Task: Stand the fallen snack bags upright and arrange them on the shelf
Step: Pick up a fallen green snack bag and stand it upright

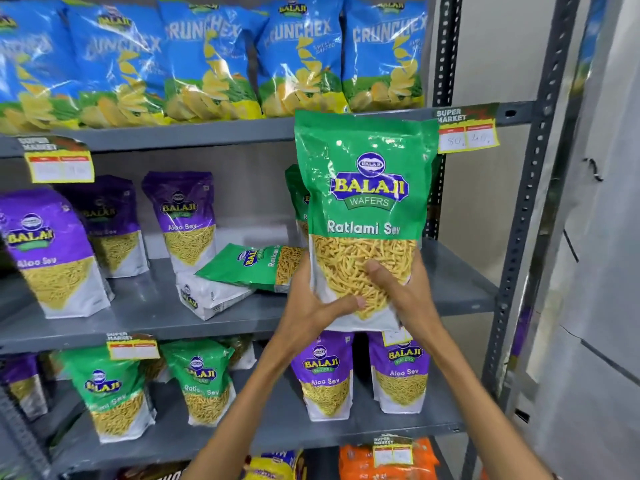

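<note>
I hold a green Ratlami Sev bag (pixel 365 202) upright in front of the middle shelf (pixel 145 306). My left hand (pixel 311 306) grips its lower left edge, thumb across the front. My right hand (pixel 401 289) grips its lower right side. Another green Ratlami Sev bag (pixel 252 266) lies fallen on its side on the middle shelf, resting on a toppled bag (pixel 207 296) that shows its white back. A further green bag (pixel 296 199) stands partly hidden behind the held one. Purple Aloo Sev bags (pixel 183 220) stand upright to the left.
Blue Crunchex chip bags (pixel 207 60) fill the top shelf. The lower shelf holds upright green bags (pixel 107 389) and purple bags (pixel 325 375). Yellow price tags (pixel 467 133) hang on the shelf edges. A grey perforated upright (pixel 533 188) and a wall bound the right side.
</note>
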Demonstrator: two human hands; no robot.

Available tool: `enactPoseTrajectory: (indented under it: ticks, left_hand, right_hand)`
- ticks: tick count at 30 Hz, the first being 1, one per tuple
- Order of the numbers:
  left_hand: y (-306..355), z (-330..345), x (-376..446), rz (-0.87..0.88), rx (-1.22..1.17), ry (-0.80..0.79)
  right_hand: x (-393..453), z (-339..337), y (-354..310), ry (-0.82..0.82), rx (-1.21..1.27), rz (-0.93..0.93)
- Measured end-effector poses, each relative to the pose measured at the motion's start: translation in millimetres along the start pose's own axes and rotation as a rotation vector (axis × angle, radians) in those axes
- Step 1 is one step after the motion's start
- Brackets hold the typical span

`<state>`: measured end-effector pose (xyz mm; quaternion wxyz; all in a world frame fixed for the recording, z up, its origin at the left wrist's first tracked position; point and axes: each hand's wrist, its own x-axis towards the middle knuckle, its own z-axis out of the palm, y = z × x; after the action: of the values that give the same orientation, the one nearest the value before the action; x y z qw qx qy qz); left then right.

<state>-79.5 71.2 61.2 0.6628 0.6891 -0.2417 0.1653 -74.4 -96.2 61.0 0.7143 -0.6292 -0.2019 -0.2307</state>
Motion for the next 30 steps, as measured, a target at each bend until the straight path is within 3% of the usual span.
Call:
enactPoseTrajectory:
  ticks: [7, 13, 20, 26, 30]
  left_hand:
    - [39, -13, -25, 0.095, 0.004, 0.038]
    - [41, -6, -23, 0.111, -0.002, 0.045]
    - [-35, 20, 6, -0.074, 0.078, -0.046]
    - [-109, 66, 69, -0.209, 0.127, -0.148]
    - [-138, 97, 110, -0.208, 0.113, -0.160]
  right_hand:
    - [-20, 14, -52, -0.059, 0.036, -0.083]
    - [-18, 4, -55, -0.068, 0.014, -0.069]
    - [7, -56, 0, -0.198, -0.103, 0.117]
    - [46, -106, 77, -0.062, -0.135, 0.229]
    - [81, -134, 104, 0.049, -0.155, 0.242]
